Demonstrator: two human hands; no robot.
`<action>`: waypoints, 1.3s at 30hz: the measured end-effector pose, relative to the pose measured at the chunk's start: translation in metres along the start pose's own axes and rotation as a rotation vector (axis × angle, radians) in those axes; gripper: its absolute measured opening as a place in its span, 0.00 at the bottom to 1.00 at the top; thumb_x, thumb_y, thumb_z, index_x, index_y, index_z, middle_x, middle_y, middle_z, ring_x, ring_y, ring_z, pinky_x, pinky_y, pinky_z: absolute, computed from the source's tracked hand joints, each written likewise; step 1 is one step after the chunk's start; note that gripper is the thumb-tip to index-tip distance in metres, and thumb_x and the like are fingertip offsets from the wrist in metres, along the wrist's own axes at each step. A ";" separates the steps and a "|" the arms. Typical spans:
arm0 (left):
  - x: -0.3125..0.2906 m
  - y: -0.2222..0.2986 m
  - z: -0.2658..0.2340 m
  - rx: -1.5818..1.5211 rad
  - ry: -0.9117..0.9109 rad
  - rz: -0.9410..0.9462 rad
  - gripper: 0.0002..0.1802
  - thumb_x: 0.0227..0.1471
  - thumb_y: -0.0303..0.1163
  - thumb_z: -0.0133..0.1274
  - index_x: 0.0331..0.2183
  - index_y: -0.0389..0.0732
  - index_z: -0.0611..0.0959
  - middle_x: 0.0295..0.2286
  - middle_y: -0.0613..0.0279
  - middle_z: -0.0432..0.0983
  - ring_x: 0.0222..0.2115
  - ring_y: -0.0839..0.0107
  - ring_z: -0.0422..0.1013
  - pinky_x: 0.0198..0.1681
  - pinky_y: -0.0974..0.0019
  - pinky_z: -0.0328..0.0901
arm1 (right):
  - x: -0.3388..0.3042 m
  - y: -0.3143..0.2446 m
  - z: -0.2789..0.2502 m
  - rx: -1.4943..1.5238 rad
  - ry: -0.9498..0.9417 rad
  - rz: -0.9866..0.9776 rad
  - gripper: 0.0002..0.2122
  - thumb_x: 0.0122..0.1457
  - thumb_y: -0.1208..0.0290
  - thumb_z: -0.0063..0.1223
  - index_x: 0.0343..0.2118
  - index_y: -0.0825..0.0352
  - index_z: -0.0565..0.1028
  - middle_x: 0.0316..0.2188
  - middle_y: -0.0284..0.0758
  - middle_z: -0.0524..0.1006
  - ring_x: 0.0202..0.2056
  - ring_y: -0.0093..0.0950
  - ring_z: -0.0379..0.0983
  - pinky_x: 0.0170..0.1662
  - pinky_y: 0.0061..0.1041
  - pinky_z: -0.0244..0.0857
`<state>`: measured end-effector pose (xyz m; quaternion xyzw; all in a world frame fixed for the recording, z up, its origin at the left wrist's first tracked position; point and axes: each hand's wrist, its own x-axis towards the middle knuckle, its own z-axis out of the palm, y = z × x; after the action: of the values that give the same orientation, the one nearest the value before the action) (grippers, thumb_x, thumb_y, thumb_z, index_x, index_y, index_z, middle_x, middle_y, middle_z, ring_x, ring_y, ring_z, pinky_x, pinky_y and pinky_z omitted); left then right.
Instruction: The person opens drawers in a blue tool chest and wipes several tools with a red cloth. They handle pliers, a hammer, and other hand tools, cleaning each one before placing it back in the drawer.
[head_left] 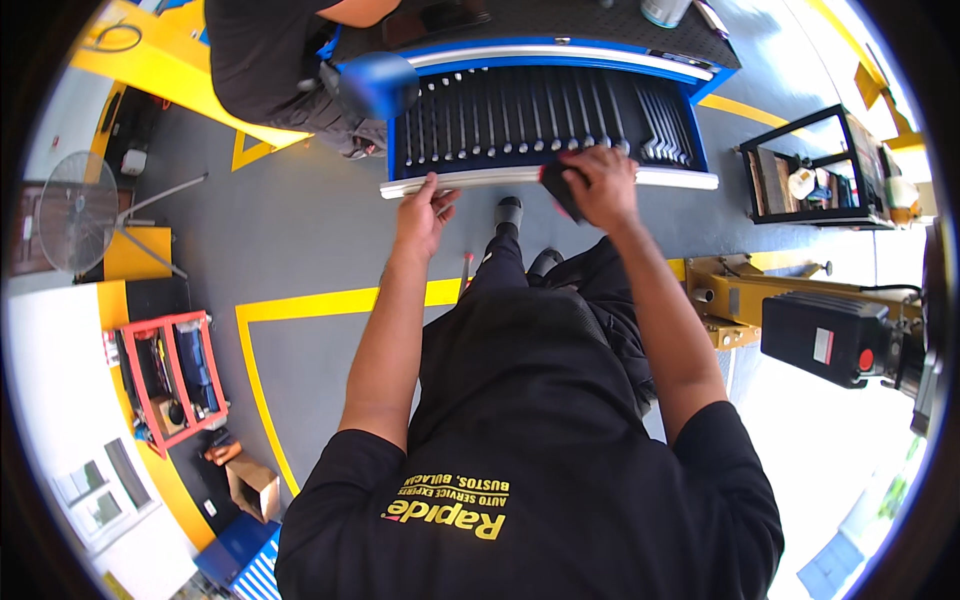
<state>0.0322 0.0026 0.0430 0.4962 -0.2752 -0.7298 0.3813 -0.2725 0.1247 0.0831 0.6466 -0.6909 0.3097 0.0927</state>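
Note:
A blue tool drawer (398,140) is pulled out in front of me, with a row of combination wrenches (522,115) laid side by side on its dark liner. Smaller angled wrenches (664,125) lie at its right end. My left hand (424,215) grips the drawer's silver front edge (480,180) near the left corner, thumb on top and fingers curled below. In my right hand (603,185), at the right half of that edge, is a black object with red trim (560,190). It is blurred, and I cannot make out its kind.
Another person in dark clothes (265,70) is close by at the drawer's left. A black-framed cart (800,175) stands to the right, near a yellow lift arm (730,290) with a black box. A fan (78,212) and a red rack (170,380) are at the left.

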 end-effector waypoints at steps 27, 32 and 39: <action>-0.077 0.041 -0.137 0.913 0.241 0.538 0.10 0.61 0.31 0.60 0.40 0.35 0.83 0.34 0.57 0.84 0.34 0.69 0.80 0.40 0.66 0.72 | 0.005 -0.101 0.022 0.274 -0.357 -0.474 0.10 0.58 0.58 0.64 0.39 0.54 0.81 0.37 0.29 0.76 0.45 0.31 0.77 0.47 0.35 0.72; -0.043 0.059 -0.089 0.719 0.159 0.604 0.11 0.61 0.31 0.61 0.41 0.35 0.83 0.36 0.59 0.83 0.37 0.73 0.77 0.44 0.69 0.71 | -0.057 0.011 -0.048 0.027 -0.137 -0.168 0.10 0.55 0.62 0.68 0.39 0.53 0.81 0.39 0.28 0.77 0.45 0.34 0.74 0.52 0.41 0.65; -0.005 0.061 -0.016 1.153 0.116 0.868 0.13 0.58 0.36 0.64 0.42 0.40 0.83 0.44 0.54 0.79 0.46 0.56 0.76 0.51 0.56 0.70 | -0.092 0.148 -0.108 -0.390 -0.008 0.253 0.05 0.66 0.66 0.53 0.40 0.57 0.79 0.39 0.32 0.77 0.47 0.37 0.73 0.53 0.42 0.62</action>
<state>0.0658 -0.0272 0.0869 0.5023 -0.7680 -0.2237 0.3284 -0.4298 0.2565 0.0744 0.5260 -0.8136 0.1770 0.1736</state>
